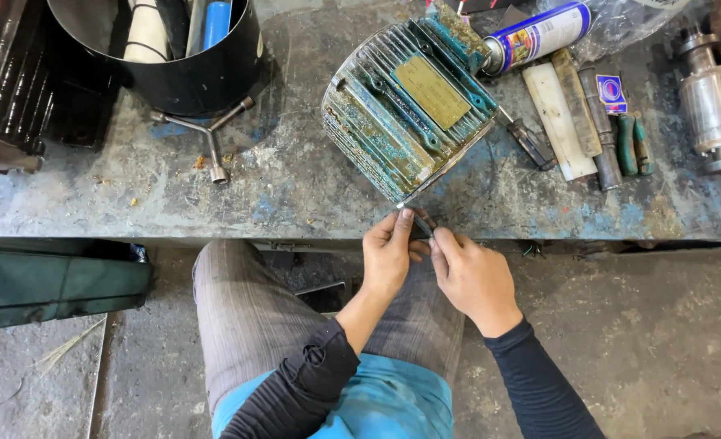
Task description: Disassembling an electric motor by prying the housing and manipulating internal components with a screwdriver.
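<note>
Worn metal workbench with finned motor housing, tools.

Both hands meet just below the finned motor housing. The left hand pinches with thumb and fingertips; the right hand curls beside it, fingertips touching, forearms converging upward.

Label-wise there's not much on this bench. A brass-coloured rectangular plate sits on top of the ribbed green motor housing. Behind it a spray can lies on its side, blue with a white, red and yellow wrap. Right of that, a small square packet, white, blue and red, rests among the tools.
</note>
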